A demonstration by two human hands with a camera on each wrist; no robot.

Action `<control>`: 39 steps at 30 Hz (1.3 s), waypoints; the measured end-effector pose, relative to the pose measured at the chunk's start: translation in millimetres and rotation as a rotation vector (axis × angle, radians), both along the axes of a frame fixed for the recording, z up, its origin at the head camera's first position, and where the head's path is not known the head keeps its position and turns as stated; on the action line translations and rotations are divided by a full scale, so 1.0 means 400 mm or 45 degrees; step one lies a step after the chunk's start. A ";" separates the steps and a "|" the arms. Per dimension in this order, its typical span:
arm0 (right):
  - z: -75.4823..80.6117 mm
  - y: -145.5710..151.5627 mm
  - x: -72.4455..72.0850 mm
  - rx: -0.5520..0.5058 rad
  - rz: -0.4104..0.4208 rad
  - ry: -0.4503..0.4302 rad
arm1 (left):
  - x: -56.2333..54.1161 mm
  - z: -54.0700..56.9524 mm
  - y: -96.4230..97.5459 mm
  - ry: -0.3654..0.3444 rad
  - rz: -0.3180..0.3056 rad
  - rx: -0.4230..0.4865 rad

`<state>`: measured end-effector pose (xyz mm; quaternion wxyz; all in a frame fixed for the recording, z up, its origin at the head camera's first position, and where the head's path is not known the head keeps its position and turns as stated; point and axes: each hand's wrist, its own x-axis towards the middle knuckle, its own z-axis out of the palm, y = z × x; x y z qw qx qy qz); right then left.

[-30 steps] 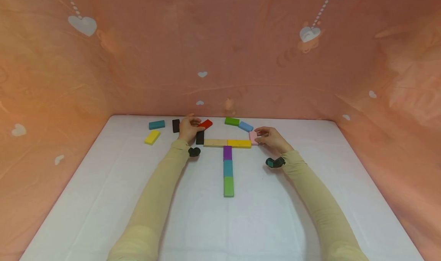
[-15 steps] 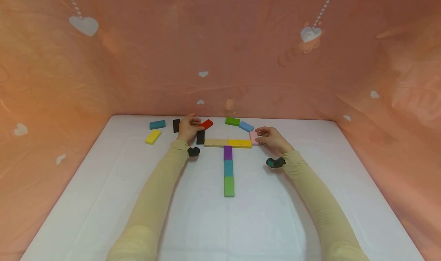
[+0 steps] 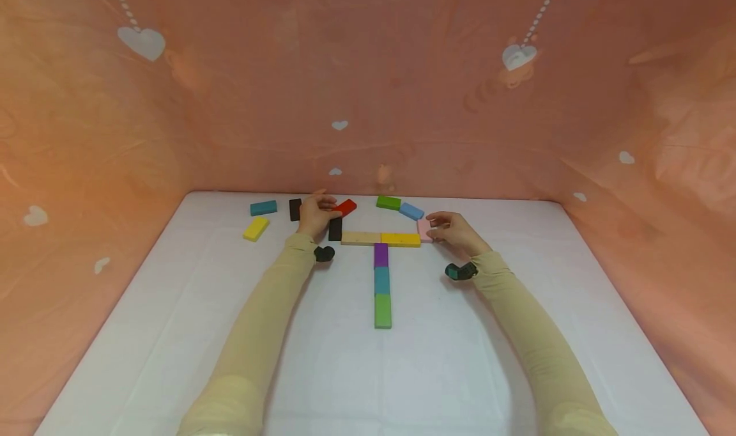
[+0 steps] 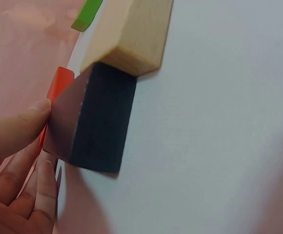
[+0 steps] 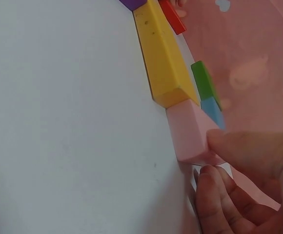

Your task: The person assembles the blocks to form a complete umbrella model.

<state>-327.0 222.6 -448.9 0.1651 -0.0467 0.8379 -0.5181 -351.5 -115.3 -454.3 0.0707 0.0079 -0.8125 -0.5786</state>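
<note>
My left hand [image 3: 315, 216] pinches a red block [image 3: 347, 207] between thumb and fingers, its thumb on the block's near end. A black block [image 4: 102, 119] stands right under that hand, touching the end of a natural wood block [image 3: 360, 238]. On the other side my right hand [image 3: 455, 233] holds a pink block [image 5: 189, 130], thumb on its top and fingertips at its outer side. The pink block touches the end of a yellow-orange block [image 5: 163, 56]. A light blue block [image 3: 411, 211] and a green block [image 3: 388, 203] curve away behind it.
A purple block [image 3: 381, 255], a teal block [image 3: 382, 280] and a light green block [image 3: 383, 311] form a column toward the front. At the back left lie another teal block [image 3: 263, 208], a yellow block [image 3: 255, 229] and a second black block [image 3: 295, 210]. An orange-pink cloth wall [image 3: 368, 91] encloses the white table [image 3: 448, 359].
</note>
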 end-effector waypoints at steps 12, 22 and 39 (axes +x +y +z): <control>0.002 -0.007 0.001 0.011 0.018 0.004 | 0.012 0.004 -0.005 -0.013 0.013 0.025; 0.009 -0.009 0.003 0.001 -0.005 -0.004 | 0.023 0.024 -0.035 0.056 -0.040 0.036; 0.005 -0.002 0.009 -0.058 -0.015 -0.056 | 0.041 0.091 -0.235 0.046 -0.171 -0.274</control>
